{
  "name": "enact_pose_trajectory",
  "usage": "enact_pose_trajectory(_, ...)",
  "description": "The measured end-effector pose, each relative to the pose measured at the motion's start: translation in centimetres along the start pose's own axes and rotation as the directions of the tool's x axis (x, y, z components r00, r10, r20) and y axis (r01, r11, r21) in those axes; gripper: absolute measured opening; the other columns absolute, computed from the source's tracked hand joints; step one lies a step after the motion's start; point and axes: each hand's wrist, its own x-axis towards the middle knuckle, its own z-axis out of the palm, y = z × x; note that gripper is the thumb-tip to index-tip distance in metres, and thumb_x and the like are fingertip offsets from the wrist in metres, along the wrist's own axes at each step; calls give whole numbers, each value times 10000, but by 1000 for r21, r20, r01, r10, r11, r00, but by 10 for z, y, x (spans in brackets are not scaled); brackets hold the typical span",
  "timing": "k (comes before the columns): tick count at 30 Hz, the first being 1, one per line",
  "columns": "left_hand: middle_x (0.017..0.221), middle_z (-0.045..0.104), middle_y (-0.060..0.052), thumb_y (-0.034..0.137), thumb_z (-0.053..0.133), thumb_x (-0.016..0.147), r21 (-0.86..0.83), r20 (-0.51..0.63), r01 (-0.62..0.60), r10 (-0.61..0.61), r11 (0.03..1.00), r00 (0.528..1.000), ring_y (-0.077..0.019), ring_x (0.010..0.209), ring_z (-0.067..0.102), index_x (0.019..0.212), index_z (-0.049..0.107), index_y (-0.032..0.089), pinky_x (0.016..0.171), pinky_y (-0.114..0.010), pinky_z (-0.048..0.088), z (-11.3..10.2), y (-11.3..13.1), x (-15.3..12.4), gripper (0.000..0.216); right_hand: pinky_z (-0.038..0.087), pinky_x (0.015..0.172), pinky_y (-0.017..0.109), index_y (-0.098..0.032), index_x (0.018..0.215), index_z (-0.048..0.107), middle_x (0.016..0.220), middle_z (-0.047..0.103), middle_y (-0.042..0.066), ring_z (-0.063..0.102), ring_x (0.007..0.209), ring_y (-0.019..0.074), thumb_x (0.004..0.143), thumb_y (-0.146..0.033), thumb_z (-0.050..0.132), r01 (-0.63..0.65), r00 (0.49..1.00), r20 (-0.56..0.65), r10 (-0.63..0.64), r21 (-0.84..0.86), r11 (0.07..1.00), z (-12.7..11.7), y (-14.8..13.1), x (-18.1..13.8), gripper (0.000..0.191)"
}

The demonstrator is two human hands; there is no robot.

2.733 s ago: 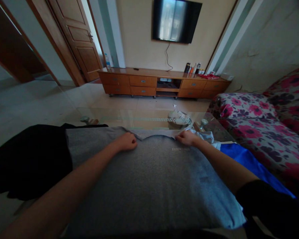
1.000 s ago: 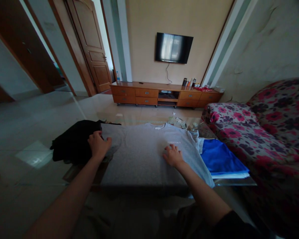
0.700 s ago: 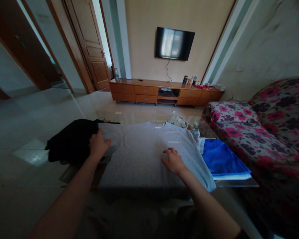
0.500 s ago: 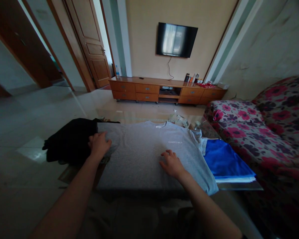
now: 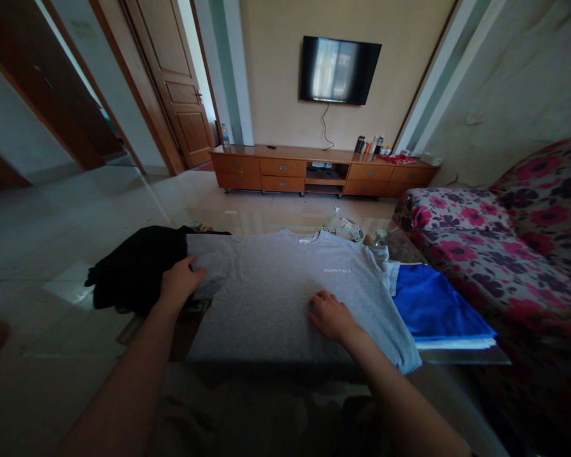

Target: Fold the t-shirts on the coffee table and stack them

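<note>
A grey T-shirt [image 5: 280, 285] lies spread flat, front up, on a glass table [image 5: 461, 358], with small white lettering on its chest. My left hand [image 5: 178, 282] is closed on the shirt's left sleeve edge, beside a black garment [image 5: 133, 266]. My right hand [image 5: 330, 314] rests flat on the shirt's lower right part, fingers spread and holding nothing.
A folded blue garment [image 5: 433, 308] lies right of the shirt on the table. A floral sofa [image 5: 504, 235] stands at the right. A wooden TV cabinet [image 5: 314, 168] with a wall TV [image 5: 340, 60] is at the far wall. Tiled floor [image 5: 52, 222] stretches left.
My hands left the shirt's collar and came back toward me. The left one went to the left sleeve and closed on it; the right one laid itself flat on the shirt.
</note>
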Motion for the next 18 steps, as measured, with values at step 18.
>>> enact_pose_trajectory(18,1702,251,58,-11,377,806,-27,211,-691,679,723,703,-318,1420,467,1593,310,460,1019,-477,504,51,76,-69,919,468,989,419,-195,1319,626,1401,555,160,515,1291,307,949,-338,571,20,1000,1,-20,3,1000,0,-2,0,400)
